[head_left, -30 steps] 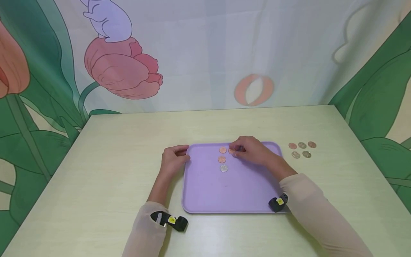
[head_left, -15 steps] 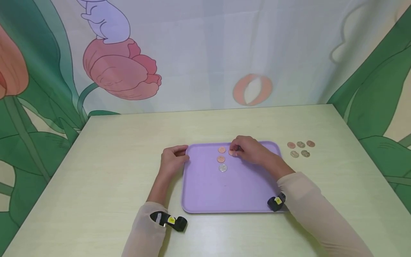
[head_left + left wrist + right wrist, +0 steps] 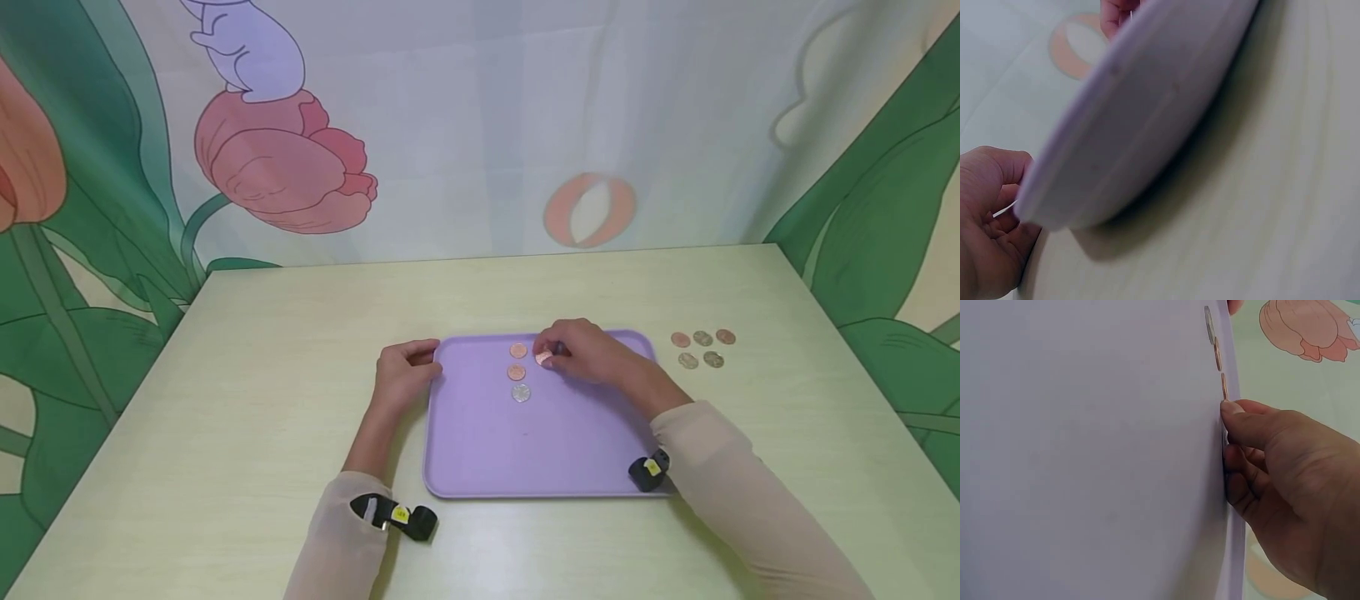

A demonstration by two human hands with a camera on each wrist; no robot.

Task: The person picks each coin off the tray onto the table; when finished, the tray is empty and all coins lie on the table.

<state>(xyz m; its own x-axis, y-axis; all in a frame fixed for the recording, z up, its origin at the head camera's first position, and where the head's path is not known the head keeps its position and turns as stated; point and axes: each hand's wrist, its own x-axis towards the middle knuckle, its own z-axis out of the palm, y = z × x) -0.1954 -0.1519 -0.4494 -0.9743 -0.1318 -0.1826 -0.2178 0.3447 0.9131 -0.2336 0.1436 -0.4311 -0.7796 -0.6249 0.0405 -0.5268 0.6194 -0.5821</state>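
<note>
A purple tray [image 3: 480, 450] lies on the table. My left hand [image 3: 405, 375] holds its far left corner, fingers and thumb at the rim, as the left wrist view also shows of the tray wall [image 3: 1129, 119]. Over the far part of the tray, my right hand [image 3: 588, 354] pinches a copper coin [image 3: 543, 358] between thumb and finger, close to the tray floor. Just left of it, two copper coins [image 3: 517, 372] and a silver coin [image 3: 521, 392] lie flat in a column. In the right wrist view the right fingers hide most of the pinched coin.
On the table right of the tray lie several more coins [image 3: 713, 359] in two rows, copper and silver-toned. A curtain [image 3: 450, 125] with printed flowers hangs behind the table's far edge. Each sleeve carries a small black camera [image 3: 420, 522].
The copper coin in my right fingers has shifted slightly and shows more of its face. My left hand stays at the tray's corner, and the other coins lie as before.
</note>
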